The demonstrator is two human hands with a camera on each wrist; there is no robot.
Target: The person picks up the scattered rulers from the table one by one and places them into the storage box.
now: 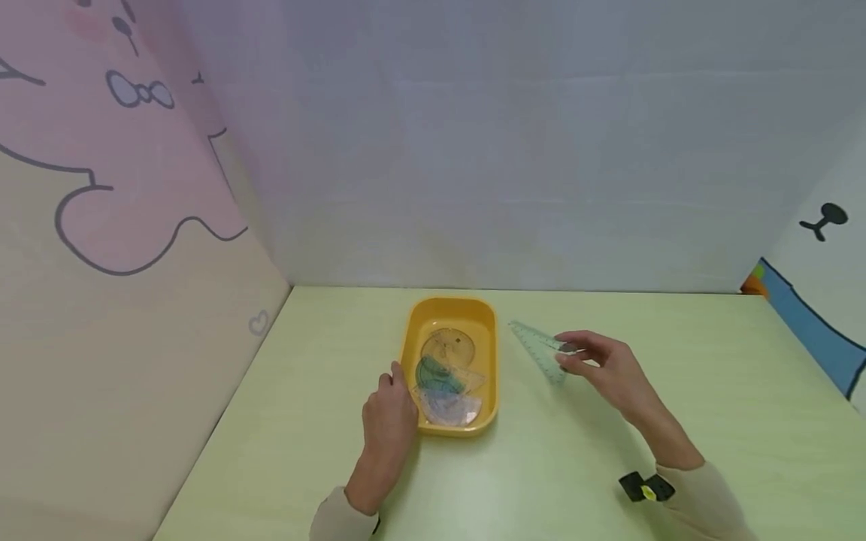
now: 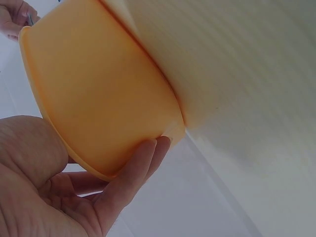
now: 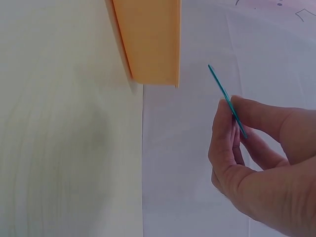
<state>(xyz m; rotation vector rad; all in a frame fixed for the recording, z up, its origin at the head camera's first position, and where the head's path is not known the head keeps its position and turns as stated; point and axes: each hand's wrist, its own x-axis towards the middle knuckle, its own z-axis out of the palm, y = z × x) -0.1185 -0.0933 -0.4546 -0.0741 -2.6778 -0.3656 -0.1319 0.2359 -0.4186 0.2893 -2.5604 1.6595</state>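
Observation:
A clear greenish set square (image 1: 534, 352) is pinched between the thumb and fingers of my right hand (image 1: 612, 376), raised over the table just right of a yellow plastic tray (image 1: 452, 303). From the right wrist the set square (image 3: 224, 94) appears edge-on as a thin teal line. My left hand (image 1: 391, 421) grips the tray's left side; in the left wrist view its fingers lie against the outer wall of the tray (image 2: 98, 89). Inside the tray are a round clear disc (image 1: 456, 344), a green transparent piece (image 1: 433, 376) and a clear protractor-like piece (image 1: 455, 412), partly overlapping.
The pale green tabletop (image 1: 304, 361) reaches back to a grey-white cloth wall (image 1: 514, 188). A panel with a pink cartoon figure (image 1: 135, 150) stands along the left, and another printed panel (image 1: 812, 315) along the right. A black band (image 1: 646, 487) shows beside the right sleeve.

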